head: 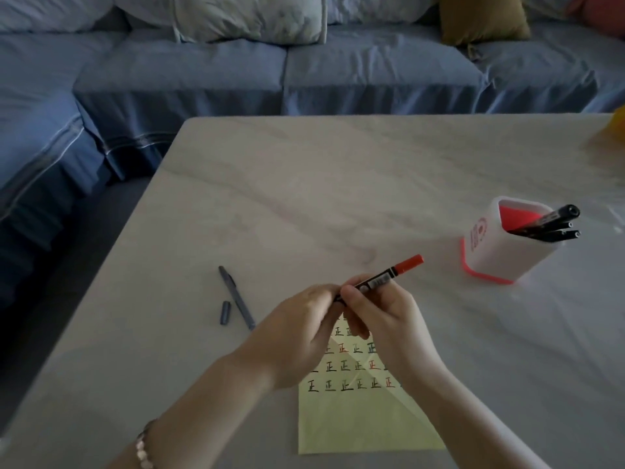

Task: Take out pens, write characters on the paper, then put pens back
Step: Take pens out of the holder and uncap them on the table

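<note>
Rows of 正 fill the paper.

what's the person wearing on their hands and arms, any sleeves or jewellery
The left hand and right hand are bare: no gloves, no sleeves in view. A bracelet of pale pinkish rounded links circles the left wrist. No ring or watch shows.

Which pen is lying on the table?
The grey pen, cap off beside it. Left hand and right hand hold the red-ended pen; black pens stand in the holder.
</note>
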